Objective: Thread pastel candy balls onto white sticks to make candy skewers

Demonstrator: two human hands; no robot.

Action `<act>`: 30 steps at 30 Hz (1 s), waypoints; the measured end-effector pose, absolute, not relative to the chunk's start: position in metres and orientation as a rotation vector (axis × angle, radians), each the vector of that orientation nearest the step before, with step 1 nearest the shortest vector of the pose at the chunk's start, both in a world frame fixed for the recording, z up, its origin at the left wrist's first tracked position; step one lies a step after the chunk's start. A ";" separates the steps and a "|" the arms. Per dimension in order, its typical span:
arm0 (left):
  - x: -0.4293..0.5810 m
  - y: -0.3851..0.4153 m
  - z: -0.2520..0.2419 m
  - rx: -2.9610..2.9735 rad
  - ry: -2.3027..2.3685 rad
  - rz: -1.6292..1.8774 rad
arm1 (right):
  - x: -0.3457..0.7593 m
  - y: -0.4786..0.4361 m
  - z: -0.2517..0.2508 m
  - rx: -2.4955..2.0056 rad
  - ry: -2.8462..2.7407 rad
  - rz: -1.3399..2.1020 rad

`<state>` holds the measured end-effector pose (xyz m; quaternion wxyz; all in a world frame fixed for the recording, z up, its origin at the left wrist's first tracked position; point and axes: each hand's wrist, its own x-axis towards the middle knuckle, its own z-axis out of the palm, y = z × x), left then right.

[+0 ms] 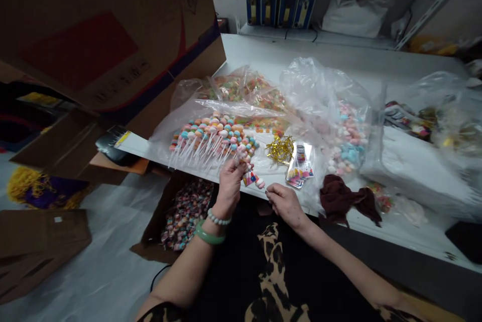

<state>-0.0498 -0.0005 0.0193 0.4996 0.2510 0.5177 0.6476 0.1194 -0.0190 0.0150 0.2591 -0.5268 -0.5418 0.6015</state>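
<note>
My left hand (pixel 230 181) is closed on a small printed plastic bag (pixel 248 178) at the table's front edge. A marshmallow lollipop (pixel 259 183) with a pink and white head sits at the bag's lower end. Its head points toward my left hand, and my right hand (pixel 283 202) pinches at the stick end. Just beyond lies a pile of marshmallow lollipops (pixel 214 133) on a clear plastic sheet, white sticks toward me. Gold twist ties (pixel 280 149) lie in a heap beside a stack of flat printed bags (pixel 300 166).
A clear bag of pastel marshmallows (pixel 352 136) and a dark brown cloth (pixel 344 199) lie to the right. Orange and green candies (pixel 252 88) lie behind. A large carton (pixel 113 35) stands at left. Below, an open box (pixel 150 231) holds many wrapped sweets.
</note>
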 end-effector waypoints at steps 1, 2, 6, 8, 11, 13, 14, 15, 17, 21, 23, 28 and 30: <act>-0.048 -0.001 0.018 0.641 1.300 1.576 | 0.115 -0.019 0.012 -1.437 -1.457 1.615; -0.048 -0.001 0.016 0.668 1.346 1.578 | 0.111 -0.018 0.010 -1.441 -1.442 1.612; -0.057 0.002 0.016 0.543 1.320 1.578 | 0.108 -0.010 0.003 -1.375 -1.336 1.785; -0.066 0.005 0.019 0.400 1.253 1.612 | 0.115 -0.004 0.004 -1.304 -1.238 1.847; -0.076 0.007 0.027 0.293 1.226 1.633 | 0.127 0.007 0.014 -1.223 -1.080 1.849; -0.074 0.007 0.032 0.324 1.269 1.624 | 0.127 0.012 0.026 -1.179 -1.037 1.837; -0.070 0.006 0.034 0.358 1.306 1.626 | 0.123 0.013 0.032 -1.153 -1.035 1.831; -0.065 0.006 0.035 0.400 1.339 1.637 | 0.118 0.013 0.037 -1.122 -1.039 1.828; -0.052 0.005 0.037 0.476 1.349 1.669 | 0.104 0.012 0.045 -1.065 -1.056 1.853; -0.035 0.003 0.038 0.422 1.172 1.648 | 0.079 0.016 0.042 -1.064 -1.051 1.796; -0.035 0.002 0.037 0.320 1.124 1.557 | 0.076 0.021 0.037 -1.081 -1.053 1.709; -0.041 -0.003 0.038 0.163 1.056 1.247 | 0.079 0.030 0.029 -1.153 -1.222 1.500; -0.041 -0.004 0.038 0.177 1.042 1.185 | 0.080 0.032 0.026 -1.192 -1.307 1.389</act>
